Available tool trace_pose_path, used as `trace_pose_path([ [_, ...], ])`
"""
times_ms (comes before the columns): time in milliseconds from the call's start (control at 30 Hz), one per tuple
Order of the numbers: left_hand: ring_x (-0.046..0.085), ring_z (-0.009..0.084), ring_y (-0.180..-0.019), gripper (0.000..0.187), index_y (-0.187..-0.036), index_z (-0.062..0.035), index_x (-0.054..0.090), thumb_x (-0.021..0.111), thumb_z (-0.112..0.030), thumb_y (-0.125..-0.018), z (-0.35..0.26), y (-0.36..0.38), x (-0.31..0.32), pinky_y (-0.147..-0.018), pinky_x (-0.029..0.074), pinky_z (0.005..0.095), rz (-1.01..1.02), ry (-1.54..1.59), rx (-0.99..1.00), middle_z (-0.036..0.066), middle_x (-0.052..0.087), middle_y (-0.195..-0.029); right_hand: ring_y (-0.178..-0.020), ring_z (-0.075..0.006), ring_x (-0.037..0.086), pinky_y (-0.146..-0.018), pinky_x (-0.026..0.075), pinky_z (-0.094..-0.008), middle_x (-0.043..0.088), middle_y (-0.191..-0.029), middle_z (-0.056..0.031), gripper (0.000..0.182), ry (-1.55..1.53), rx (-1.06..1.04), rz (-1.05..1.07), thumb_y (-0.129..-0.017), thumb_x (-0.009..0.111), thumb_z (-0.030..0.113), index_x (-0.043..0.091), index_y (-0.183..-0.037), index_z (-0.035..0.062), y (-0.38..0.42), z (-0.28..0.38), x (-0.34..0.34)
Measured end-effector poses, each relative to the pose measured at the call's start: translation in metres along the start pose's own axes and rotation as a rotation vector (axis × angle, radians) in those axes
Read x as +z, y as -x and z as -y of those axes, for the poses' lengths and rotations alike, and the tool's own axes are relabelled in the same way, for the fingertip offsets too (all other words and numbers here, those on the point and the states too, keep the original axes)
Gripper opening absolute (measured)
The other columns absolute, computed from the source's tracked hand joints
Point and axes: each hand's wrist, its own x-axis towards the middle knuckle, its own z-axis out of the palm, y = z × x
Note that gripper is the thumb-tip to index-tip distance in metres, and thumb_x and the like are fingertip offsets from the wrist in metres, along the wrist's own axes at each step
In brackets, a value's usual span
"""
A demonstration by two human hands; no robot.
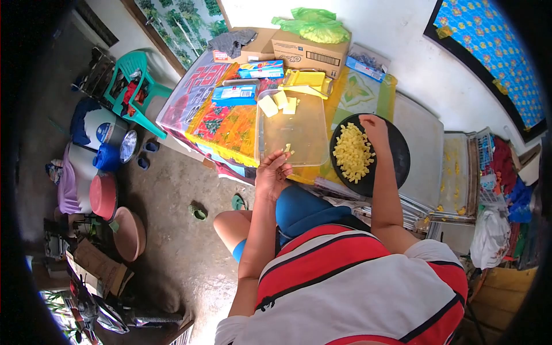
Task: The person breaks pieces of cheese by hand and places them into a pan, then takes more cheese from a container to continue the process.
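Observation:
My left hand [272, 174] is at the near edge of a clear plastic tray [293, 135], its fingertips pinched around small pale yellow pieces [288, 149] that look like cheese. Larger pale yellow blocks [268, 106] lie at the tray's far end. My right hand [375, 127] is over the far right part of a round black tray [394, 158], fingers drawn together; whatever they hold, if anything, is hidden. A heap of small yellow cubes [352, 154] covers the left half of the black tray.
Blue boxes [234, 95], a yellow ridged plastic item [309, 79] and a cardboard carton [310, 53] stand behind the clear tray. Stacked flat trays [420, 144] are on the right. A green chair [135, 86] and basins [130, 233] occupy the left side.

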Motion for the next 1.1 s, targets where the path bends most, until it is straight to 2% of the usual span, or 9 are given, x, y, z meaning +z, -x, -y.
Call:
trace_pose_path([
  [67, 0.064, 0.0142, -0.064, 0.017, -0.103, -0.0056, 0.059, 0.063, -0.006, -0.086, 0.000, 0.001, 0.000, -0.057, 0.054, 0.0273, -0.017, 0.007, 0.022, 0.010, 0.067, -0.092, -0.078, -0.0200, 0.066, -0.072, 0.050, -0.0306, 0.069, -0.084, -0.0113, 0.021, -0.052, -0.105, 0.049, -0.081, 0.064, 0.019, 0.069, -0.096, 0.0046, 0.007, 0.023, 0.022],
  [133, 0.063, 0.0137, -0.062, 0.016, -0.102, -0.0060, 0.060, 0.063, -0.007, -0.086, 0.000, 0.002, -0.001, -0.056, 0.054, 0.0274, -0.039, 0.022, 0.036, 0.010, 0.067, -0.090, -0.079, -0.0210, 0.065, -0.072, 0.050, -0.0312, 0.068, -0.085, -0.0131, 0.020, -0.101, -0.074, 0.207, -0.080, 0.064, 0.017, 0.069, -0.094, 0.0039, 0.023, 0.048, 0.051],
  [300, 0.060, 0.0122, -0.057, 0.014, -0.099, -0.0064, 0.061, 0.064, -0.014, -0.088, 0.001, -0.001, -0.015, -0.054, 0.053, 0.0271, -0.054, 0.074, 0.053, 0.007, 0.066, -0.080, -0.081, -0.0314, 0.064, -0.072, 0.050, -0.0392, 0.065, -0.088, -0.0153, 0.020, 0.014, -0.335, 0.403, -0.077, 0.062, 0.014, 0.069, -0.095, 0.0095, 0.058, 0.061, 0.118],
  [500, 0.060, 0.0124, -0.062, 0.017, -0.102, -0.0055, 0.061, 0.061, -0.019, -0.090, -0.003, 0.002, -0.029, -0.060, 0.054, 0.0302, -0.035, 0.070, 0.058, 0.004, 0.066, -0.079, -0.086, -0.0334, 0.062, -0.077, 0.049, -0.0440, 0.065, -0.091, -0.0144, 0.022, 0.219, -0.446, 0.439, -0.075, 0.062, 0.013, 0.070, -0.096, 0.0129, 0.063, 0.066, 0.137],
  [700, 0.063, 0.0172, -0.069, 0.020, -0.105, -0.0017, 0.059, 0.056, -0.017, -0.092, -0.005, 0.003, -0.028, -0.067, 0.056, 0.0326, -0.049, 0.096, 0.052, 0.009, 0.066, -0.090, -0.081, -0.0334, 0.062, -0.073, 0.049, -0.0408, 0.065, -0.084, -0.0115, 0.016, 0.337, -0.502, 0.555, -0.074, 0.066, 0.016, 0.068, -0.088, 0.0092, 0.071, 0.079, 0.141],
  [800, 0.065, 0.0218, -0.081, 0.024, -0.109, -0.0003, 0.056, 0.053, -0.018, -0.093, -0.005, 0.005, -0.027, -0.075, 0.055, 0.0353, -0.002, 0.140, 0.050, 0.012, 0.065, -0.098, -0.084, -0.0328, 0.061, -0.075, 0.049, -0.0433, 0.064, -0.088, -0.0108, 0.013, 0.397, -0.506, 0.560, -0.074, 0.064, 0.019, 0.068, -0.084, 0.0110, 0.073, 0.076, 0.147],
  [900, 0.064, 0.0253, -0.093, 0.027, -0.112, -0.0006, 0.053, 0.049, -0.021, -0.095, -0.008, 0.007, -0.025, -0.083, 0.053, 0.0384, 0.009, 0.157, 0.051, 0.014, 0.063, -0.105, -0.082, -0.0332, 0.061, -0.072, 0.049, -0.0433, 0.064, -0.084, -0.0103, 0.012, 0.298, -0.338, 0.571, -0.073, 0.064, 0.019, 0.066, -0.080, 0.0097, 0.077, 0.076, 0.146],
  [1000, 0.061, 0.0263, -0.100, 0.033, -0.113, -0.0011, 0.052, 0.044, -0.029, -0.097, -0.012, 0.011, -0.022, -0.088, 0.050, 0.0411, 0.026, 0.160, 0.052, 0.014, 0.062, -0.108, -0.080, -0.0277, 0.064, -0.070, 0.051, -0.0385, 0.065, -0.086, -0.0100, 0.015, 0.201, -0.282, 0.574, -0.076, 0.066, 0.020, 0.067, -0.083, 0.0072, 0.076, 0.075, 0.146],
  [1100, 0.060, 0.0267, -0.102, 0.039, -0.113, -0.0019, 0.051, 0.039, -0.036, -0.099, -0.013, 0.013, -0.017, -0.090, 0.049, 0.0422, 0.009, 0.177, 0.051, 0.013, 0.062, -0.109, -0.077, -0.0205, 0.066, -0.070, 0.051, -0.0325, 0.066, -0.087, -0.0104, 0.019, -0.190, -0.123, 0.651, -0.079, 0.069, 0.019, 0.067, -0.089, 0.0039, 0.076, 0.091, 0.138],
])
